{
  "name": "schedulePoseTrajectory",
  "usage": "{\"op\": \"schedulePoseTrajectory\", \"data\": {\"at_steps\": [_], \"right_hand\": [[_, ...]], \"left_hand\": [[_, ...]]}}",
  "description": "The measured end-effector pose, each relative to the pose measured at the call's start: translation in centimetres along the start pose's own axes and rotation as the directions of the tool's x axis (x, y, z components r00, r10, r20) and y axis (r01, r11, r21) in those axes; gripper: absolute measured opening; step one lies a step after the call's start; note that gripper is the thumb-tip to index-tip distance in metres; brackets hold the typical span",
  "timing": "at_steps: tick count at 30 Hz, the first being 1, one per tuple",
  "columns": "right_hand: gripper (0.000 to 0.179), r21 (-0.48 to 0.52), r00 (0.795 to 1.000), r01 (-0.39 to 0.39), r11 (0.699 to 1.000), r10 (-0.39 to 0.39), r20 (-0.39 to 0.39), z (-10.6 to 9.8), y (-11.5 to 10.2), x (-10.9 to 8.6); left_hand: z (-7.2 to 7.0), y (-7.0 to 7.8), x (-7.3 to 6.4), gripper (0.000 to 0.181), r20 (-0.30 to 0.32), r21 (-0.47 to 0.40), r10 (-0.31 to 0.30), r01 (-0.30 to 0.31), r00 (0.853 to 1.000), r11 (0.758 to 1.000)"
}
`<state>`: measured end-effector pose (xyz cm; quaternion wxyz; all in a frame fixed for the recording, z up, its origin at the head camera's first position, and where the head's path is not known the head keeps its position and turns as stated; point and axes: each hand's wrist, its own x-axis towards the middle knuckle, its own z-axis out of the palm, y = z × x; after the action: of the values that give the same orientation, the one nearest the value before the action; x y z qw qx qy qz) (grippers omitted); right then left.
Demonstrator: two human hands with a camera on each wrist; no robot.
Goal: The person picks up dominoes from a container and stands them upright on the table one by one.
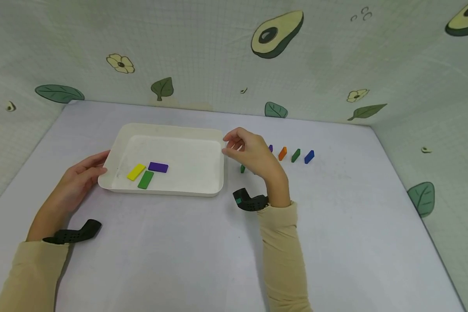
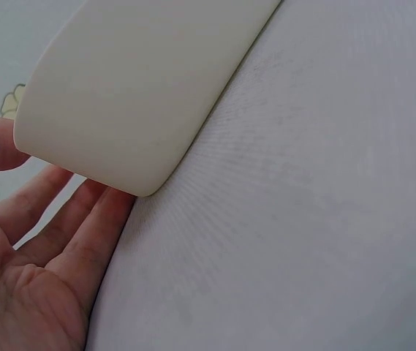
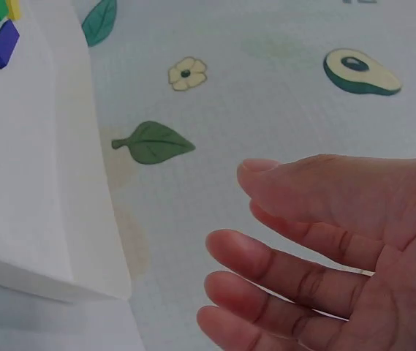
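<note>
A white rectangular tray [image 1: 187,160] sits at the left middle of the table. A yellow block [image 1: 136,172], a green block [image 1: 146,180] and a purple block [image 1: 157,167] lie inside it, toward the left. My left hand [image 1: 78,180] holds the tray's left end; in the left wrist view the thumb is at the rim, with the other fingers against the end wall. Beside the right end is my right hand [image 1: 249,151], fingers loosely bent. The right wrist view shows a gap between its fingertips [image 3: 229,248] and the tray, and nothing held.
Right of the right hand, an orange block [image 1: 282,153], a green block [image 1: 295,155] and a blue block [image 1: 309,157] stand in a row. A purple block [image 1: 271,148] and another green block [image 1: 242,169] are partly hidden by that hand. Patterned cloth [image 1: 210,52] rises behind the table.
</note>
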<state>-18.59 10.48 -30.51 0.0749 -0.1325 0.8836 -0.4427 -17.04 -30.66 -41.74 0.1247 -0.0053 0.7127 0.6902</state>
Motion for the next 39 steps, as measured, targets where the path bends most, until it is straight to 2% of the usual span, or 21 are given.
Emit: {"op": "schedulePoseTrajectory", "data": {"at_steps": [7, 13, 21, 29, 33, 39], "right_hand": [[0.022, 0.064, 0.998, 0.052, 0.997, -0.054, 0.037, 2.5, -0.1, 1.3], [0.024, 0.067, 0.992, 0.088, 0.994, -0.093, 0.079, 4.5, -0.5, 2.0], [0.029, 0.104, 0.992, 0.088, 0.991, -0.097, 0.080, 6.6, -0.6, 2.7], [0.031, 0.191, 0.989, 0.086, 0.978, -0.108, 0.106, 8.5, -0.7, 3.0], [0.035, 0.189, 0.988, 0.079, 0.979, -0.101, 0.113, 9.5, -0.7, 3.3], [0.037, 0.136, 0.988, 0.064, 0.989, -0.082, 0.129, 10.9, -0.7, 3.5]], "left_hand": [[0.0, 0.0, 0.1, 0.055, 0.000, -0.002, 0.000, 0.000, 1.000, 1.000], [0.0, 0.0, 0.0, 0.055, 0.006, 0.006, -0.002, 0.002, 1.000, 1.000], [-0.1, 0.2, -0.1, 0.054, 0.000, -0.008, -0.004, 0.004, 1.000, 1.000], [-0.1, 0.1, 0.0, 0.054, -0.001, 0.013, -0.001, 0.001, 1.000, 1.000], [-0.1, 0.1, 0.0, 0.053, -0.002, -0.003, 0.009, -0.009, 1.000, 1.000], [0.1, 0.1, 0.0, 0.052, 0.003, -0.007, 0.015, -0.015, 1.000, 1.000]]}}
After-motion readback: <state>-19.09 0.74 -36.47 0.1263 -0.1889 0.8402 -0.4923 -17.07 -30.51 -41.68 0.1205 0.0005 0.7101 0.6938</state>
